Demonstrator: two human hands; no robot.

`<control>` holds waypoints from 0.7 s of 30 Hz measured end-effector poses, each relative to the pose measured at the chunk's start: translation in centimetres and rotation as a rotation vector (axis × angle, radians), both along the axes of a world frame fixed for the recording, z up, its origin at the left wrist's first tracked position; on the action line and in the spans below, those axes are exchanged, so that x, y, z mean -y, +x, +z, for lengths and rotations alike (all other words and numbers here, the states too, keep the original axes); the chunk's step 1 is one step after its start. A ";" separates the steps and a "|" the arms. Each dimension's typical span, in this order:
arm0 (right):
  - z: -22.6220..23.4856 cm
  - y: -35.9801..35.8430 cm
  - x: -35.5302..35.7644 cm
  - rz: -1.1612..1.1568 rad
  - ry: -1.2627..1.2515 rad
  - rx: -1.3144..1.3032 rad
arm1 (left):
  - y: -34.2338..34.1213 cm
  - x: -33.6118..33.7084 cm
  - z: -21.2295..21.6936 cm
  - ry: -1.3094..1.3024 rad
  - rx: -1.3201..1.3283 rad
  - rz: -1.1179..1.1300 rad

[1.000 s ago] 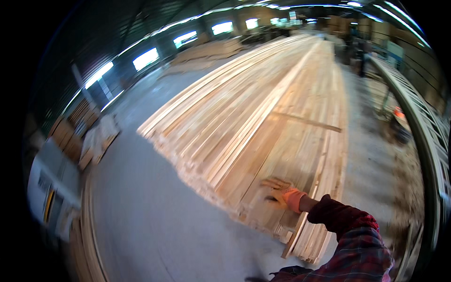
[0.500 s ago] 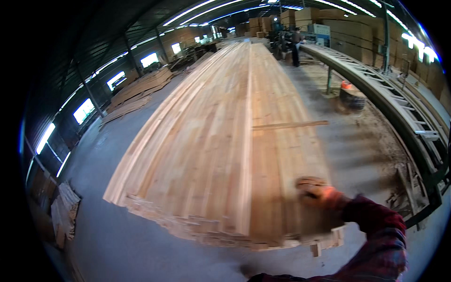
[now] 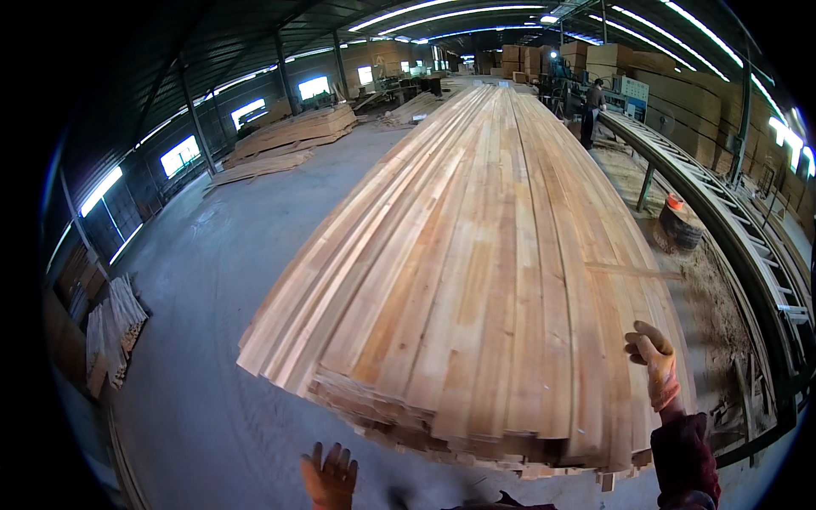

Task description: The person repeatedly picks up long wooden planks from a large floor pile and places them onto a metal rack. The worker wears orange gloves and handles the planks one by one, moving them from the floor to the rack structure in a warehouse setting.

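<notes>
A long stack of pale wooden boards (image 3: 476, 280) stretches away in front of me, its near ends uneven. Over its right side hovers my right hand (image 3: 653, 361) in an orange-cuffed work glove, fingers loosely bent and apart, with no object visible in it. I cannot tell whether it touches the wood. My left hand (image 3: 330, 478), also gloved, is low in the view, just off the stack's near left corner, fingers spread and holding nothing. A thin wooden strip (image 3: 633, 270) lies crosswise on the right part of the stack, beyond my right hand.
Along the right runs a long roller conveyor (image 3: 722, 183), with a dark round bin (image 3: 680, 228) beside it. A person (image 3: 592, 115) stands near a machine at the far right. More boards lie in a pile (image 3: 293, 136) at far left; a bundle of strips (image 3: 115, 327) rests nearer.
The view has shifted, so the stack appears farther right. My right hand has lifted from the near right boards, and my left hand has come into view. The long strip standing out mid-stack no longer does.
</notes>
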State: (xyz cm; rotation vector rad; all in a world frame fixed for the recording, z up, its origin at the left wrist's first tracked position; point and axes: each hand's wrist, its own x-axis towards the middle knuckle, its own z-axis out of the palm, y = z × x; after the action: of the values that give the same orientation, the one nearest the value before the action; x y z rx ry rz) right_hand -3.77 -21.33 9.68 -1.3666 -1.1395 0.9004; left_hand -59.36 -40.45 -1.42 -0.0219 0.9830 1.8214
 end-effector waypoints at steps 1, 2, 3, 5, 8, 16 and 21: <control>1.7 -3.7 -0.1 0.077 -0.011 -0.021 | -2.6 -1.2 0.3 0.010 0.010 0.024; 2.6 -7.5 -0.1 0.145 -0.026 -0.040 | -5.5 -2.4 0.2 0.017 0.022 0.040; 2.9 -11.5 -0.3 0.229 0.008 0.035 | -8.8 -3.6 -0.9 0.018 -0.088 0.057; 2.8 -18.2 -0.8 0.428 0.069 0.230 | -16.1 -4.9 -3.7 0.034 -0.352 0.188; 4.9 -30.1 -1.7 0.629 0.005 0.371 | -24.2 -9.0 -3.3 -0.035 -0.694 0.395; 0.4 -50.9 -7.5 0.371 0.151 0.899 | -33.8 -16.1 1.8 -0.046 -1.484 0.129; 0.8 -53.3 -7.6 0.352 0.096 0.696 | -34.8 -19.6 3.5 0.042 -1.692 -0.140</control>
State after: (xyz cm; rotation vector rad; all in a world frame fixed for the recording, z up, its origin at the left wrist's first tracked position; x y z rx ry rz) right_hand -57.04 -13.74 10.46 -1.4663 -1.9740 0.6000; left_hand -94.17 -20.86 2.03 1.7796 1.9096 1.4446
